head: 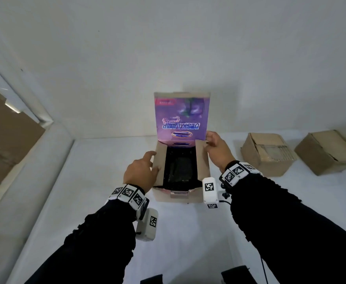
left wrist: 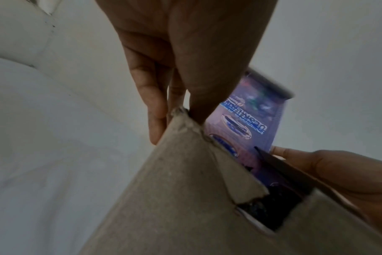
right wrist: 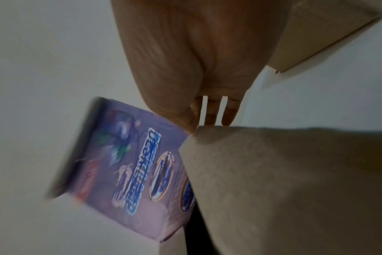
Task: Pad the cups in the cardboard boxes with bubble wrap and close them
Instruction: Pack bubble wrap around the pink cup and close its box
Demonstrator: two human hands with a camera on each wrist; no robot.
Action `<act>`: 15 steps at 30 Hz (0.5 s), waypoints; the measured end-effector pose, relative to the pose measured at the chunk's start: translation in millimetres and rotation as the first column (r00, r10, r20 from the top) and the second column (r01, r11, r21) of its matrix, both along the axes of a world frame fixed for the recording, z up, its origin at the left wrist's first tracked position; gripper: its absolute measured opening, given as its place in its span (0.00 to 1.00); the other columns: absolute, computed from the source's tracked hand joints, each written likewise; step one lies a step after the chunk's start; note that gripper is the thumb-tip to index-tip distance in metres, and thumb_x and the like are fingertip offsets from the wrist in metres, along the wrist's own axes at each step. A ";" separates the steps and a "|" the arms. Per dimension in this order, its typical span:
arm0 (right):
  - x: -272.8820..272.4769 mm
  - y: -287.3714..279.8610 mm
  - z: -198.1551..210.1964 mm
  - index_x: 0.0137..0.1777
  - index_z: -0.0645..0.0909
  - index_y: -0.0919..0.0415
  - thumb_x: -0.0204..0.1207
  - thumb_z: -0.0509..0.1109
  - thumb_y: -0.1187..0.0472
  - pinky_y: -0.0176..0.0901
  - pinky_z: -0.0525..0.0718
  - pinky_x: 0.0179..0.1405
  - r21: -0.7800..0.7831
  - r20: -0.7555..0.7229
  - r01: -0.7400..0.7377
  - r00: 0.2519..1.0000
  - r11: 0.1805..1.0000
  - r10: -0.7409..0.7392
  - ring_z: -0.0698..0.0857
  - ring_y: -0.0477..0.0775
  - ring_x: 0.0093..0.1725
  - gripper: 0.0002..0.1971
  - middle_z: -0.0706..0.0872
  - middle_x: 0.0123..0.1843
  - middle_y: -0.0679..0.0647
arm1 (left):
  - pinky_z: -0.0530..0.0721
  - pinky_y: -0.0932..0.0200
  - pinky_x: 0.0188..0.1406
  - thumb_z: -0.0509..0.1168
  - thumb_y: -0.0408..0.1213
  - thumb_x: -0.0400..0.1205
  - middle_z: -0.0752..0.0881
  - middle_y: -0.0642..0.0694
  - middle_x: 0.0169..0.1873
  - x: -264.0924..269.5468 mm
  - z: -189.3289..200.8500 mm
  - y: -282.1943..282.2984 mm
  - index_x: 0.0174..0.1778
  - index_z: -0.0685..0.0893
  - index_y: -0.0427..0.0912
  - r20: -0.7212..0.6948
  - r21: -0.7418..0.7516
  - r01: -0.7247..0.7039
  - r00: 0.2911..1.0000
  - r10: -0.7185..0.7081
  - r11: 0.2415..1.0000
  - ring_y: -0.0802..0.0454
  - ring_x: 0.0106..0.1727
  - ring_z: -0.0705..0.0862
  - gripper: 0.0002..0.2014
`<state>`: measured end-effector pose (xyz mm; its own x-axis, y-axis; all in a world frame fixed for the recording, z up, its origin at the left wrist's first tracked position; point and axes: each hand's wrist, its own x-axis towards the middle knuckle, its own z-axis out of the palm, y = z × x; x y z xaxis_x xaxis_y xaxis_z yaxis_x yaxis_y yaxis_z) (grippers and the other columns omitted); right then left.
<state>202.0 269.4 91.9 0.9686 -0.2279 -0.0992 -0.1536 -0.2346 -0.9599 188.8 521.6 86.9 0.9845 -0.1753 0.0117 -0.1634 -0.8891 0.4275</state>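
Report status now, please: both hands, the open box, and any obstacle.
Left hand grips left side flap; right hand grips right side flap. Brown cardboard box with purple printed lid open, lid upright. Nothing in the way.

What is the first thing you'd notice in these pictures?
The tall purple printed lid flap standing up from the open cardboard box in the middle of the white table. The left hand and right hand each hold a side flap, with two closed brown boxes off to the right.
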 end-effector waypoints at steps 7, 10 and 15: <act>-40.3 1.4 0.7 0.59 0.84 0.45 0.78 0.60 0.62 0.44 0.82 0.53 -0.017 0.001 -0.065 0.998 0.998 0.065 0.82 0.52 0.55 0.16 0.81 0.62 0.59 | 0.74 0.57 0.39 0.52 0.39 0.88 0.85 0.45 0.41 -15.2 8.7 -1.3 0.49 0.84 0.44 0.041 -0.389 -0.124 0.988 0.152 0.913 0.43 0.43 0.82 0.14; -66.3 3.0 3.5 0.61 0.83 0.53 0.82 0.54 0.68 0.32 0.76 0.40 0.135 0.027 0.005 1.000 0.991 -0.009 0.81 0.46 0.43 0.19 0.86 0.53 0.54 | 0.78 0.62 0.35 0.52 0.50 0.88 0.86 0.50 0.32 -28.3 12.4 -3.2 0.43 0.85 0.46 -0.038 -0.677 -0.180 0.977 0.210 0.714 0.51 0.34 0.83 0.20; -96.6 1.1 3.3 0.57 0.85 0.59 0.80 0.68 0.65 0.36 0.77 0.39 0.235 0.163 0.001 0.986 0.972 -0.041 0.83 0.50 0.39 0.08 0.86 0.41 0.55 | 0.88 0.54 0.44 0.72 0.63 0.68 0.90 0.46 0.39 -36.8 3.7 5.8 0.49 0.87 0.48 -0.064 -0.740 -0.131 0.990 0.124 0.660 0.49 0.40 0.89 0.24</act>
